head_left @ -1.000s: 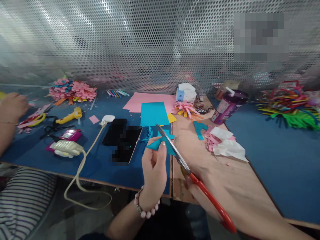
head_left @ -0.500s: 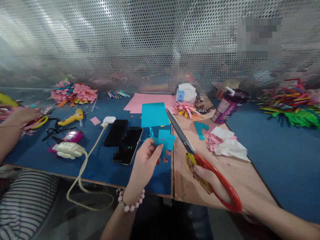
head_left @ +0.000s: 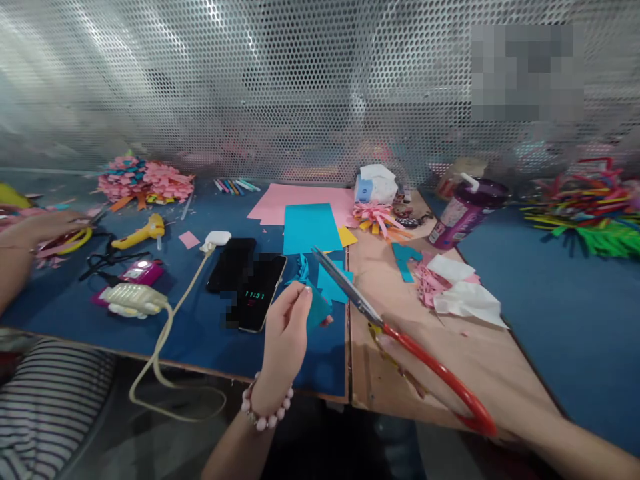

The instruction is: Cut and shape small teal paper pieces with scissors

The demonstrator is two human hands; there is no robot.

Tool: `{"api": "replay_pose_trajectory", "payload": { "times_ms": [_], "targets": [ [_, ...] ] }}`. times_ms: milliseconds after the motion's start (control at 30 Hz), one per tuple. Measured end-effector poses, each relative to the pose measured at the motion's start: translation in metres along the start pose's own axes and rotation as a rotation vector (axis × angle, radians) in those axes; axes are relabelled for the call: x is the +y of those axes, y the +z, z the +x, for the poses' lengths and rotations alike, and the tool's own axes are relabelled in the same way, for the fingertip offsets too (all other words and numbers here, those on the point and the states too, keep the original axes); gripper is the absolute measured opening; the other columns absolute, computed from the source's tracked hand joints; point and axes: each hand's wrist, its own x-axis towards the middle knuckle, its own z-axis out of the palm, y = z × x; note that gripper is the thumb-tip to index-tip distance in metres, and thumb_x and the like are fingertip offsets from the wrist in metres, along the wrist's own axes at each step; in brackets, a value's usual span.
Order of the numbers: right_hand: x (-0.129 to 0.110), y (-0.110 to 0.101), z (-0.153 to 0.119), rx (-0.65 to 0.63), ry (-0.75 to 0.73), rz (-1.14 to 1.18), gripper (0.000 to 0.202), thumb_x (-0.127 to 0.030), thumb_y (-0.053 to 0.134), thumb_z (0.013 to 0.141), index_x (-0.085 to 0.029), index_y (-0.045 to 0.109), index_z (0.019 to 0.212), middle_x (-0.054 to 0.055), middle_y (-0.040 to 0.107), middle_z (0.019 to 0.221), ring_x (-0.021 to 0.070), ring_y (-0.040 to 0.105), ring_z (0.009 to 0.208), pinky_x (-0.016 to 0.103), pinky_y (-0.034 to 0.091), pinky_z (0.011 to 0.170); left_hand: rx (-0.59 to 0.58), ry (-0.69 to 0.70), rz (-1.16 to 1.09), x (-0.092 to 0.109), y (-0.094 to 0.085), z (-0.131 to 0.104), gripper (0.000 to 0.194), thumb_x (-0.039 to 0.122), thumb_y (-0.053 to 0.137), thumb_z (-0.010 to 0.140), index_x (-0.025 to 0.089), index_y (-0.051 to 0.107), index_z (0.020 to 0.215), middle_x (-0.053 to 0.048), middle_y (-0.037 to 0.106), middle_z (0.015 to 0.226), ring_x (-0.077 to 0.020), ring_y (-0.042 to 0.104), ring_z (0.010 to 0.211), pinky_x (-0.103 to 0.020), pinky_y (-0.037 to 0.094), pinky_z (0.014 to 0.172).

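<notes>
My left hand [head_left: 286, 327] pinches a small blue piece of paper [head_left: 317, 311] between thumb and fingers above the blue tabletop. My right hand [head_left: 417, 363] is wrapped around the handles of a large pair of scissors [head_left: 367, 310], red outside with some yellow showing beneath. The blades look closed or nearly so, and their tip points up and left, just beyond the held piece and apart from it. Under the blades lie loose blue paper pieces [head_left: 336, 287]. A crumpled blue paper bit [head_left: 302, 268] rests beside them.
Behind lie a blue sheet [head_left: 311, 228] and pink sheets [head_left: 280, 200]. Two phones [head_left: 260, 293], a cabled power strip [head_left: 137, 299] and a yellow glue gun [head_left: 137, 237] are left. A purple cup [head_left: 465, 213] and white tissues [head_left: 470, 303] stand right. Another person's hand [head_left: 45, 230] works far left.
The blue piece in my left hand has tilted to a steeper angle. My right hand has turned the scissors, so their tip now sits further left and lower, over the loose blue pieces.
</notes>
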Motion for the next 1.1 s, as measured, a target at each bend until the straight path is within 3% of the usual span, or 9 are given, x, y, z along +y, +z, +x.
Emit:
{"api": "replay_pose_trajectory", "payload": {
  "times_ms": [133, 233, 300, 600, 1100],
  "targets": [
    [-0.005, 0.002, -0.004, -0.092, 0.024, -0.043, 0.023, -0.035, 0.05, 0.092, -0.017, 0.06, 0.103, 0.006, 0.062, 0.101, 0.0137, 0.06, 0.082, 0.031, 0.052, 0.073, 0.07, 0.049, -0.008, -0.006, 0.0, -0.002, 0.037, 0.03, 0.048, 0.089, 0.019, 0.03, 0.06, 0.004, 0.022, 0.06, -0.0102, 0.022, 0.053, -0.026, 0.022, 0.049],
    [-0.011, 0.004, -0.006, -0.128, 0.034, -0.071, 0.025, -0.041, 0.051, 0.09, -0.019, 0.058, 0.079, 0.002, 0.06, 0.072, 0.0108, 0.051, 0.058, 0.025, 0.046, 0.053, 0.073, 0.063, -0.039, -0.01, 0.0, -0.003, 0.035, 0.03, 0.049, 0.09, 0.019, 0.03, 0.061, 0.003, 0.022, 0.062, -0.0104, 0.021, 0.056, -0.027, 0.021, 0.051],
    [-0.013, 0.006, -0.006, -0.137, 0.037, -0.083, 0.028, -0.043, 0.05, 0.089, -0.02, 0.054, 0.073, 0.001, 0.056, 0.065, 0.0109, 0.046, 0.053, 0.025, 0.041, 0.048, 0.072, 0.067, -0.06, -0.01, 0.001, -0.003, 0.034, 0.03, 0.049, 0.089, 0.019, 0.033, 0.062, 0.003, 0.024, 0.063, -0.0106, 0.022, 0.057, -0.027, 0.022, 0.053],
    [-0.017, 0.008, -0.005, -0.17, 0.034, -0.098, 0.027, -0.042, 0.047, 0.089, -0.02, 0.05, 0.072, 0.0, 0.055, 0.064, 0.0113, 0.044, 0.053, 0.025, 0.038, 0.047, 0.063, 0.018, -0.128, -0.009, 0.002, -0.005, 0.033, 0.033, 0.047, 0.09, 0.019, 0.036, 0.063, 0.003, 0.025, 0.06, -0.0106, 0.024, 0.054, -0.026, 0.021, 0.049],
    [-0.019, 0.008, -0.006, -0.191, 0.048, -0.086, 0.028, -0.04, 0.045, 0.09, -0.019, 0.049, 0.071, -0.001, 0.054, 0.063, 0.0091, 0.042, 0.053, 0.024, 0.038, 0.047, 0.044, 0.047, -0.132, -0.012, 0.001, -0.004, 0.034, 0.033, 0.05, 0.089, 0.018, 0.039, 0.061, 0.003, 0.03, 0.058, -0.0091, 0.028, 0.051, -0.025, 0.022, 0.046]
  ]
}}
